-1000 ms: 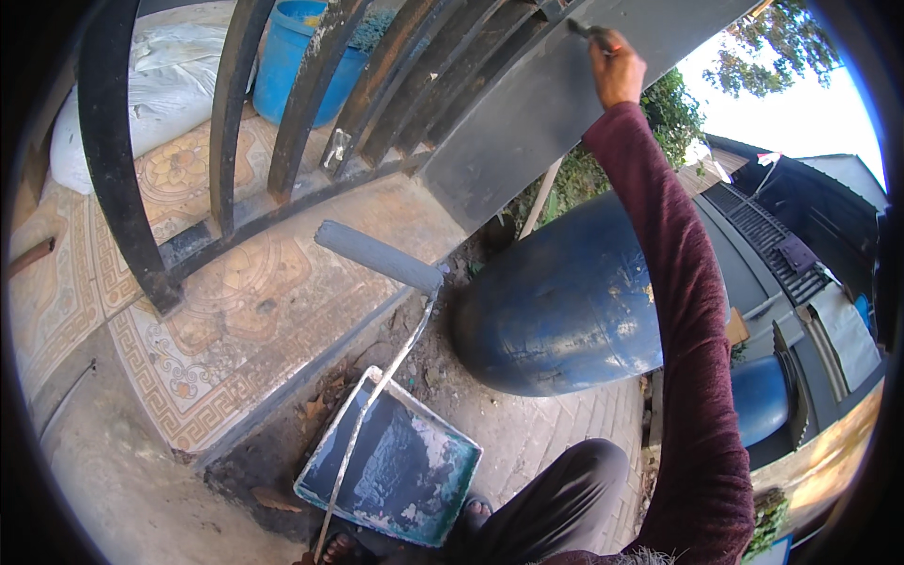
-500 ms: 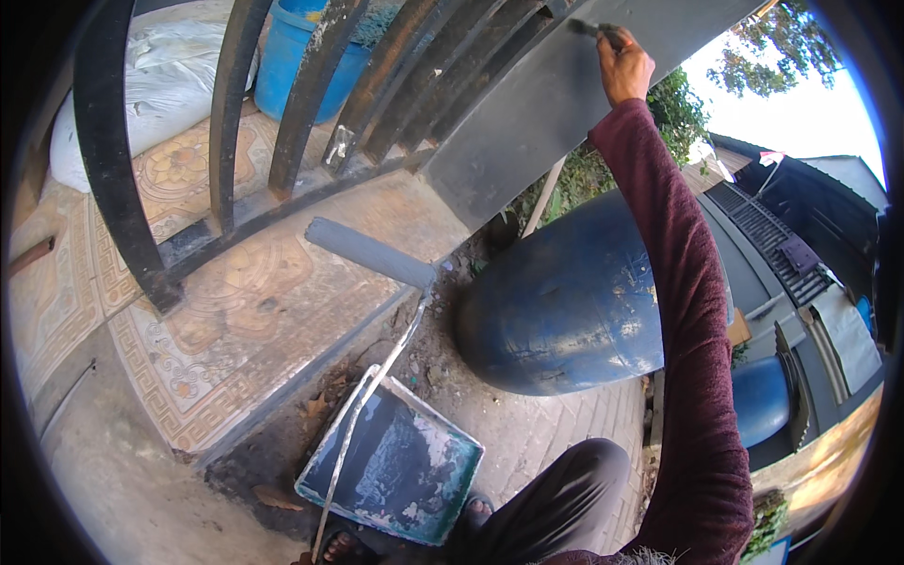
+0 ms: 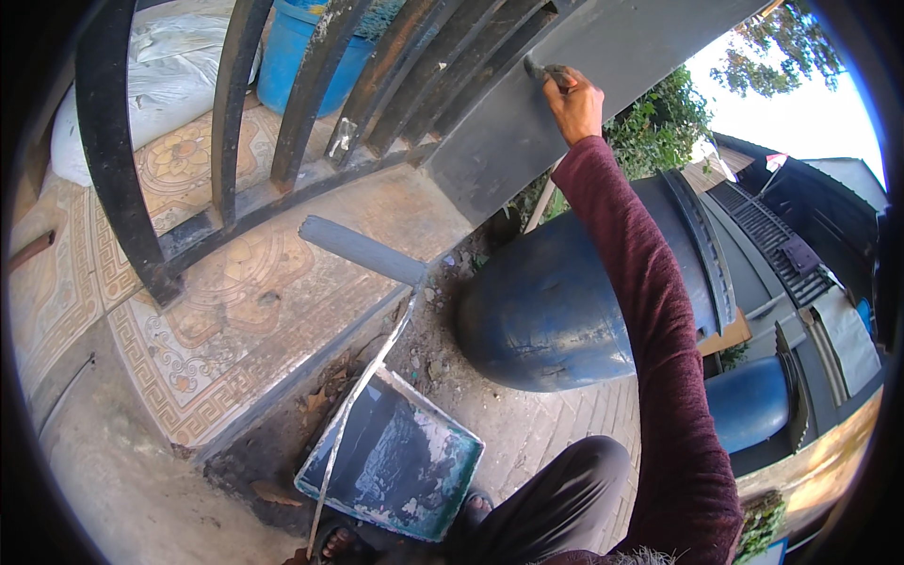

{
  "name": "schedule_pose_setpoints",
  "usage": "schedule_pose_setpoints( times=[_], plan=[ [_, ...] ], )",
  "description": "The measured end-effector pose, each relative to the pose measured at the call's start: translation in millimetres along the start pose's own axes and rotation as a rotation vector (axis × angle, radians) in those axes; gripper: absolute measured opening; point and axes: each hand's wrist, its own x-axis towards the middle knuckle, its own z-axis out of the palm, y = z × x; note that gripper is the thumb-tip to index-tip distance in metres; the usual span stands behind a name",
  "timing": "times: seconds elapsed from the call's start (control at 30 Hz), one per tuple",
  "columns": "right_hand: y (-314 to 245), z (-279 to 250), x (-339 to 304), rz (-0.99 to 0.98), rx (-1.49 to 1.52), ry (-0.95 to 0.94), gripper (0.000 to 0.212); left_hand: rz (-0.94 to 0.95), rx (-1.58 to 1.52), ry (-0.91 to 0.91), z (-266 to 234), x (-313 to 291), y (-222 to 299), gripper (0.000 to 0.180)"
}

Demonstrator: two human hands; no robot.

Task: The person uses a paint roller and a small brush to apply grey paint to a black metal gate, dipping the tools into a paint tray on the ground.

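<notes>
My right hand (image 3: pixel 573 102) is closed around a small dark paintbrush (image 3: pixel 534 70), its tip against the grey pillar (image 3: pixel 603 56) at the upper right of the railing. At the lower edge, only a sliver of my left hand (image 3: pixel 298 558) shows, at the bottom of the long handle of a paint roller (image 3: pixel 363 249). The roller's grey sleeve appears above the tiled ledge; whether it touches cannot be made out. Below it, a paint tray (image 3: pixel 395 461) coated in dark grey paint lies on the ground by my feet.
Black railing bars (image 3: pixel 226 122) stand along the tiled ledge (image 3: pixel 254 311). Behind them are a white sack (image 3: pixel 179 85) and a blue bucket (image 3: pixel 301 66). A large blue drum (image 3: pixel 556 301) stands right of the tray, with another blue drum (image 3: pixel 749 400) beyond my right arm.
My right hand and the paintbrush have moved down and left along the pillar. The roller has shifted slightly left; the tray remains in place.
</notes>
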Motion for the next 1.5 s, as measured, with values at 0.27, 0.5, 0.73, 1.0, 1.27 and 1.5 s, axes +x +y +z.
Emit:
schedule_pose_setpoints(
  times=[0.27, 0.5, 0.73, 1.0, 1.27, 1.5],
  plan=[
    [0.0, -20.6, 25.8, 0.246, 0.008, 0.030, 0.031, 0.073, -0.022, -0.006, -2.2, 5.4, 5.2, 0.029],
    [28.8, -53.5, 106.9, 0.104, -0.251, 0.220, 0.035, 0.091, -0.016, -0.010, -6.0, 6.9, 8.6, 0.026],
    [48.8, -81.5, 160.6, -0.052, -0.405, 0.361, 0.026, 0.123, -0.019, -0.035, -3.0, 9.5, 9.1, 0.024],
    [7.4, -56.8, 79.0, -0.177, -0.225, -0.116, 0.018, 0.158, 0.015, -0.003, -9.2, 8.7, 7.7, 0.022],
    [51.8, -102.6, 167.6, -0.001, -0.330, 0.083, 0.029, 0.272, 0.131, 0.021, -13.2, -2.0, 36.0, 0.019],
    [67.1, -142.3, 250.7, 0.073, -0.509, 0.148, 0.035, 0.408, 0.352, 0.030, -22.1, -22.2, 114.8, 0.018]
  ],
)
